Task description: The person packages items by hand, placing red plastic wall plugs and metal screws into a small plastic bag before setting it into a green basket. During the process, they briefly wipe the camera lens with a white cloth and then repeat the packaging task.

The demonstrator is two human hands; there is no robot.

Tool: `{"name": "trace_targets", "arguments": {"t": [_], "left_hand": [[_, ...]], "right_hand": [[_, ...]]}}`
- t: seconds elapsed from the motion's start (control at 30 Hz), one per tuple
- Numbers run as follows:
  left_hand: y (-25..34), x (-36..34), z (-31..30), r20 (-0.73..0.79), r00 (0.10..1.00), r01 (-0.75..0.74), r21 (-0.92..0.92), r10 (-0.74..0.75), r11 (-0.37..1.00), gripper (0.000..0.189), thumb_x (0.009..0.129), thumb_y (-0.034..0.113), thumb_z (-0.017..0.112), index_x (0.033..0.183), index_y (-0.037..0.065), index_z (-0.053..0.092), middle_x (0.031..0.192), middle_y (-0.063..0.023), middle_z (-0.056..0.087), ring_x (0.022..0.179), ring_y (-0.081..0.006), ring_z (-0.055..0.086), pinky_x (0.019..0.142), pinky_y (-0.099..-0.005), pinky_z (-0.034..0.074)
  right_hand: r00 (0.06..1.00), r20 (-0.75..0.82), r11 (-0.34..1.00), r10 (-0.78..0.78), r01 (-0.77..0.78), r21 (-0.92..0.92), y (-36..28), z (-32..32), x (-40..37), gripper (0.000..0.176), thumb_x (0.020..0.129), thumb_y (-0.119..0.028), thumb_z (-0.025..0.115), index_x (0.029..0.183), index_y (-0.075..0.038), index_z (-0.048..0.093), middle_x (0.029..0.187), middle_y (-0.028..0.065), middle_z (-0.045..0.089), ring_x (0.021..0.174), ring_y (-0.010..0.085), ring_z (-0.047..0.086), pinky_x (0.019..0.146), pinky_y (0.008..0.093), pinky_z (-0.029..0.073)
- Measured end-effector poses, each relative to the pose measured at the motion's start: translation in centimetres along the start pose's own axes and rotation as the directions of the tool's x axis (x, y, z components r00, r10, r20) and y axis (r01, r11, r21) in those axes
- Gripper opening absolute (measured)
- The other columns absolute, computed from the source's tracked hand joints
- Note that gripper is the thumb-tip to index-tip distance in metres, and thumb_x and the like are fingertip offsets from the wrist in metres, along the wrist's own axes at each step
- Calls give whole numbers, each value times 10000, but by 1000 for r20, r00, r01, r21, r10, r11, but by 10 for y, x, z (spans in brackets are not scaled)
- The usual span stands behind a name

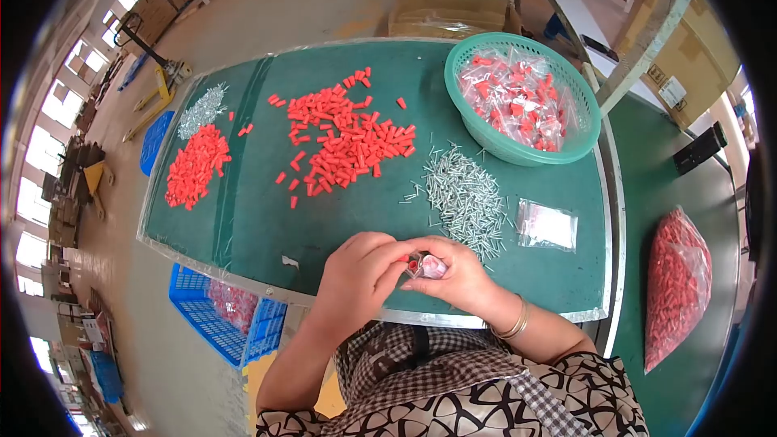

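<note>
Close to the table's front edge, my two hands meet around a small clear plastic bag point(431, 266) with something red showing at its opening. My right hand point(460, 277) is closed on the bag. The fingers of my left hand point(362, 275) are pinched together at the bag's mouth; whether they also grip a red piece there is hidden. Just beyond my right hand lies a heap of silver screws point(465, 202). Farther off to the left is a loose pile of red plastic wall plugs point(344, 142). Flat clear bags point(548, 226) lie right of the screws.
A green basket point(461, 105) full of filled bags stands at the back right. More red plugs point(197, 163) and screws point(202, 111) are heaped at the left end. A blue crate point(263, 332) sits below the table; a large sack of red plugs point(678, 283) lies at far right.
</note>
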State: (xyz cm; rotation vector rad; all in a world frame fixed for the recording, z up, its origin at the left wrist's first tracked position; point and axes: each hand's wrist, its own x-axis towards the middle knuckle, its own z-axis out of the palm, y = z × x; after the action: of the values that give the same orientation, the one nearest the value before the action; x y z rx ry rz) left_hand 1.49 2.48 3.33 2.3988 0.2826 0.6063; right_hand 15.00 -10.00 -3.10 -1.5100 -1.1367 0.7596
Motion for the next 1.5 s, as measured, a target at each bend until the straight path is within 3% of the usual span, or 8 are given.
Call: {"name": "trace_targets", "arguments": {"t": [0.27,0.47,0.63,0.93,1.03,1.17,1.27,1.5], "left_hand": [[2,0,5,-67,998,-4,-110,-3,994,215,751,-38,683,952,38,676,892,-79,670,751,-216,625,649,-294,496],[-37,10,15,-257,933,208,-182,-251,961,102,816,-33,641,906,5,670,849,-68,640,691,-135,595,611,-258,466],[-71,43,50,-21,990,140,120,-138,983,175,781,34,626,956,18,637,942,-132,616,843,-305,612,731,-397,497],[-77,78,74,261,964,-114,565,-46,817,66,702,38,583,737,-16,568,810,-191,608,802,-342,625,676,-442,512],[-92,83,69,254,965,-74,508,-67,858,77,718,13,593,787,-19,600,784,-181,625,728,-316,641,658,-395,524],[-82,65,29,87,887,460,-259,-454,849,98,783,-28,609,878,-23,631,775,-71,639,673,-121,621,618,-253,502],[-44,38,3,47,864,469,-437,-501,767,117,730,-35,654,828,18,618,721,-73,615,631,-167,600,591,-267,476],[0,7,11,-58,998,21,-143,-29,989,184,695,-24,710,851,41,637,839,-70,618,698,-197,585,612,-297,473]], "right_hand": [[999,12,999,-36,36,-8,-4,-4,-1,507,681,-180,837,1136,-81,637,1025,90,663,945,250,648,824,334,521],[995,34,993,-98,96,68,-12,-6,-2,533,677,-160,838,1164,-94,632,1036,83,661,954,239,650,843,325,521],[991,69,990,-116,110,91,-12,-6,-3,542,674,-158,837,1171,-105,628,1042,74,664,952,241,651,834,330,521],[993,31,990,-116,113,86,-10,-7,-1,509,687,-142,825,1154,-96,631,1022,79,665,927,238,651,817,335,518],[994,25,991,-106,104,90,-13,-10,0,500,690,-139,825,1149,-88,632,1007,79,665,912,234,651,814,330,516],[997,-28,987,-66,69,145,-7,-10,-1,505,687,-138,829,1149,-82,631,991,77,668,902,235,650,814,326,513],[998,-40,992,-56,60,112,-8,-9,0,510,686,-145,833,1149,-76,630,987,74,673,908,228,651,822,328,511],[999,-47,991,-22,28,132,-4,-4,-1,500,697,-166,831,1145,-72,630,1017,70,671,940,209,647,824,324,511]]}}
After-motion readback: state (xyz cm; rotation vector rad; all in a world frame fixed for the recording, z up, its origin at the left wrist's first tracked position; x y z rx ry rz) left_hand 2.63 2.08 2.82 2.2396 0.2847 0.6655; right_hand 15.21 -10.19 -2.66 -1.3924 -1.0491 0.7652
